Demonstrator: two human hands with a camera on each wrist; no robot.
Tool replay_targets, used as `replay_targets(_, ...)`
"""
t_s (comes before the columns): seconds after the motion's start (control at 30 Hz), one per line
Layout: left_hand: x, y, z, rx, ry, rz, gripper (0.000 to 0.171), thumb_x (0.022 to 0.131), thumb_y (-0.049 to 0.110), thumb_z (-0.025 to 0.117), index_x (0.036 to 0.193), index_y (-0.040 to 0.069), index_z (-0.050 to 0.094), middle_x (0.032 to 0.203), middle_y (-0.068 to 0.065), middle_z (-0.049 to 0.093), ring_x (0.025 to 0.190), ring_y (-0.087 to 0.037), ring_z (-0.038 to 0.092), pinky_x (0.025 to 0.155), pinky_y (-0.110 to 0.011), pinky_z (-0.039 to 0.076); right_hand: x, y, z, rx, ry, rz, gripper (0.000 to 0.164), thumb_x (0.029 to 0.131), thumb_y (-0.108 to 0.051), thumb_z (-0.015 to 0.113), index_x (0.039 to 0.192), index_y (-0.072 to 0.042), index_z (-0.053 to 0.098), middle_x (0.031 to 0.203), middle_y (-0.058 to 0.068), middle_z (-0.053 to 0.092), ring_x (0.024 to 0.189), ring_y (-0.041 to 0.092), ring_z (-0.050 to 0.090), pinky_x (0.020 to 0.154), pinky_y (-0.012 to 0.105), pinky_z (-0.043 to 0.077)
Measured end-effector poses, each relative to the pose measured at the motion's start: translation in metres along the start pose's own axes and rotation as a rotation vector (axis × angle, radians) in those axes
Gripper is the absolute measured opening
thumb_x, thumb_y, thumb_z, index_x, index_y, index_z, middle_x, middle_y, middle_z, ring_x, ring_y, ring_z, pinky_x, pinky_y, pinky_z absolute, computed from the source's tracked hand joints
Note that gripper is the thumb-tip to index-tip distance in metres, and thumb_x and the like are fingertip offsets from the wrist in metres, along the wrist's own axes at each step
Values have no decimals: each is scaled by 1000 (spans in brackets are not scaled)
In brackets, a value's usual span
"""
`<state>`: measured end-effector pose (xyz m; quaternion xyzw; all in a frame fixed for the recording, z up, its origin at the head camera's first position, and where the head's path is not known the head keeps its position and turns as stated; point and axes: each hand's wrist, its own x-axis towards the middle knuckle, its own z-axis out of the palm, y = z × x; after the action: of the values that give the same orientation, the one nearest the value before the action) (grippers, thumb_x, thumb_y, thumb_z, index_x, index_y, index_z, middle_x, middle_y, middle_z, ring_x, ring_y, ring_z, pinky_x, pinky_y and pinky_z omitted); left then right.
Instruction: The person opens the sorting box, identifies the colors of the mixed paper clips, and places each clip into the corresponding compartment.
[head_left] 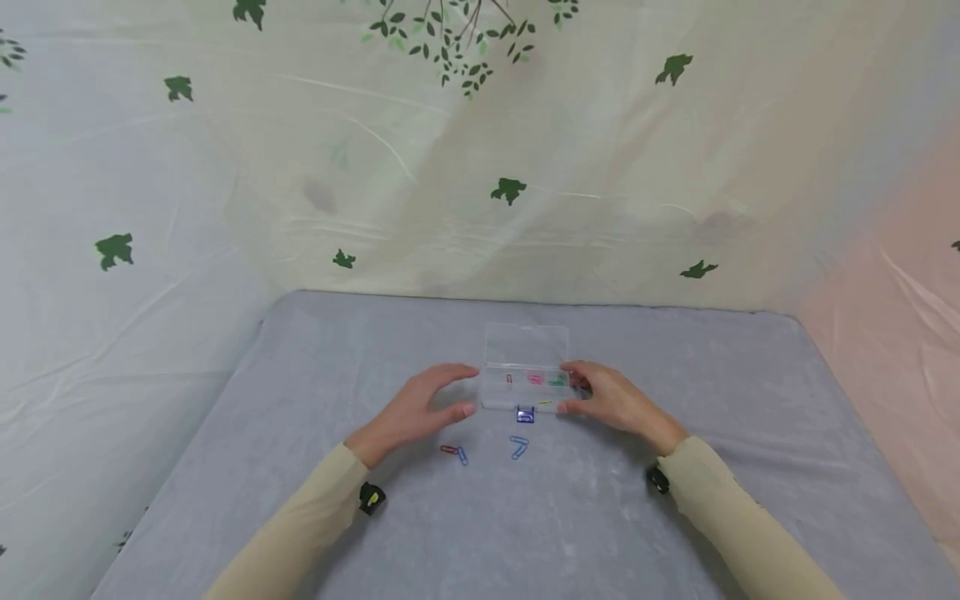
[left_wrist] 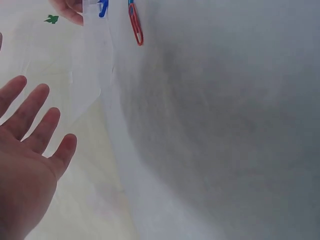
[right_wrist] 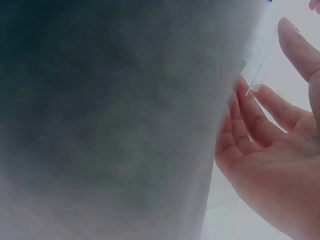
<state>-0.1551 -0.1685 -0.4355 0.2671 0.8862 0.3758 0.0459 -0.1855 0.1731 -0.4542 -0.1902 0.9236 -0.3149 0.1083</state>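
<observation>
A clear plastic box [head_left: 495,402] lies on the grey cloth, its clear lid [head_left: 527,343] swung back away from me. Inside it are a red paper clip [head_left: 509,378], pink clips [head_left: 535,378], green clips [head_left: 558,379] and a yellow clip [head_left: 545,402]. A blue latch [head_left: 525,414] is at the box's front edge. My right hand [head_left: 611,398] holds the box's right end, thumb at the front corner and fingers at the back. Just off the left end, my left hand [head_left: 416,408] has its fingers spread and holds nothing; the left wrist view shows its fingers [left_wrist: 37,110] apart.
In front of the box lie a red paper clip [head_left: 448,449] beside a blue one [head_left: 462,456], and two more blue paper clips [head_left: 518,447]. A pale curtain [head_left: 420,167] with green leaf and bird prints hangs behind the grey cloth-covered table [head_left: 525,533].
</observation>
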Motion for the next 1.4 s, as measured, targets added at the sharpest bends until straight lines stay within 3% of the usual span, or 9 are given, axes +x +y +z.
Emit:
replay_targets(0.37,-16,-4,-4,-78,-50,38,53,97,32,73,143,8,61,138,-3,65,134,-25,55,112,-52,44,0,-1,-1,-4,-4,3,72,90,-31,84,146,3,53,126,17,67,117,31,63,100,53,51)
replay_targets(0.67,-23,-10,-2,-106,-99,-16,47,96,30,76,136,8,66,129,1,69,123,-22,62,108,-49,49,0,1,0,-4,-6,9,72,90,-32,83,146,2,53,127,16,67,118,30,63,101,53,50)
replay_targets(0.93,-27,-19,-1,-81,-158,6,38,95,29,78,126,8,72,121,2,72,109,-20,65,97,-41,55,-1,0,0,3,-5,12,72,90,-32,83,147,1,53,128,16,67,118,30,62,102,53,50)
replay_targets(1.4,-33,-30,6,-40,-213,38,22,94,20,78,115,13,77,110,7,72,105,-9,66,95,-32,55,0,1,-1,14,-9,4,71,90,-31,83,146,2,53,127,16,67,117,30,62,102,53,50)
